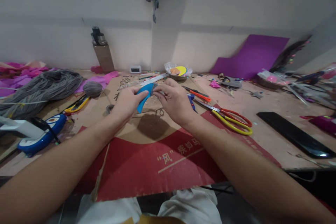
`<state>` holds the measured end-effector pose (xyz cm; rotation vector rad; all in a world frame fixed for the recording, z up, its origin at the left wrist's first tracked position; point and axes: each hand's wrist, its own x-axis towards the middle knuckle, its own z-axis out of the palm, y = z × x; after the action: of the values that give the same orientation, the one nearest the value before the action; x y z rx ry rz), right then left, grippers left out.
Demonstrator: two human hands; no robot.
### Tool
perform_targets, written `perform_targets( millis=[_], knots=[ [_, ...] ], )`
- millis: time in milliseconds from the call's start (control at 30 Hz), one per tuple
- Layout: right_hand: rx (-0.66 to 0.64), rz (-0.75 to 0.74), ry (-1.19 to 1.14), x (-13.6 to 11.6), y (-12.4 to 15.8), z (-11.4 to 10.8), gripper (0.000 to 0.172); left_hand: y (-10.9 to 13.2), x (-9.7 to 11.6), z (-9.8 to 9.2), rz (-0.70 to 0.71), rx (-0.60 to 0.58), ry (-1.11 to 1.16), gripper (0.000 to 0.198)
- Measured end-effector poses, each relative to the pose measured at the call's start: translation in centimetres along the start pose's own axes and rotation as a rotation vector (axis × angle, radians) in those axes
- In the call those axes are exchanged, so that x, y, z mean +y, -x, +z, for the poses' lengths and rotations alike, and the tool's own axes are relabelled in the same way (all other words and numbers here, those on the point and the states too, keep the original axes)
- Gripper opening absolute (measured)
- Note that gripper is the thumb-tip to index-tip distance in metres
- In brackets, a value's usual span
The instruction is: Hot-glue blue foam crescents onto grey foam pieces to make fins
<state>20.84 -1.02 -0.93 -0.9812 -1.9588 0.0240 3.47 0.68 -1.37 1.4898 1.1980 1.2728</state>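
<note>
A curved blue piece (144, 95) is pinched between the thumb and fingers of my left hand (129, 100), above the cardboard. Beside it, my right hand (173, 98) is closed at the piece's upper right end, where grey yarn shows at the fingertips. Whether the fingers grip the yarn or the blue edge is hard to tell. A thin grey strand (159, 112) curls on the cardboard below the hands. A ball of grey yarn (92, 89) lies to the left, beyond my left wrist.
Red-and-brown cardboard (131, 171) covers the table's front. Scissors (232, 119) and a black slab (294, 133) lie at right. At left are a yellow cutter (78, 105), a blue power strip (56, 126) and a grey yarn skein (52, 87). Purple sheets (257, 56) lean against the wall.
</note>
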Motion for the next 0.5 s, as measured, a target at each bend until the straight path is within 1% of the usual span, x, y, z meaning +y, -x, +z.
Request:
perform_targets(
  millis=[133, 233, 300, 400, 500],
  knots=[
    [0.011, 0.023, -0.026, 0.3, -0.2, 0.0, 0.009, 0.5, 0.5, 0.5, -0.02, -0.033, -0.036, 0.011],
    [0.03, 0.046, -0.048, 0.5, -0.2, 0.0, 0.006, 0.5, 0.1, 0.7, -0.05, -0.074, -0.014, 0.013],
    [0.054, 0.053, -0.075, 0.6, -0.3, 0.0, 0.005, 0.4, -0.3, 0.7, -0.063, -0.104, 0.021, 0.015],
    [0.091, 0.064, -0.121, 0.6, -0.2, -0.1, 0.006, 0.3, -0.7, 0.9, -0.096, -0.113, 0.093, 0.015],
    [0.106, 0.148, -0.195, 0.8, -0.2, -0.1, 0.006, 0.5, -0.3, 1.1, -0.175, -0.146, 0.23, 0.012]
  ],
)
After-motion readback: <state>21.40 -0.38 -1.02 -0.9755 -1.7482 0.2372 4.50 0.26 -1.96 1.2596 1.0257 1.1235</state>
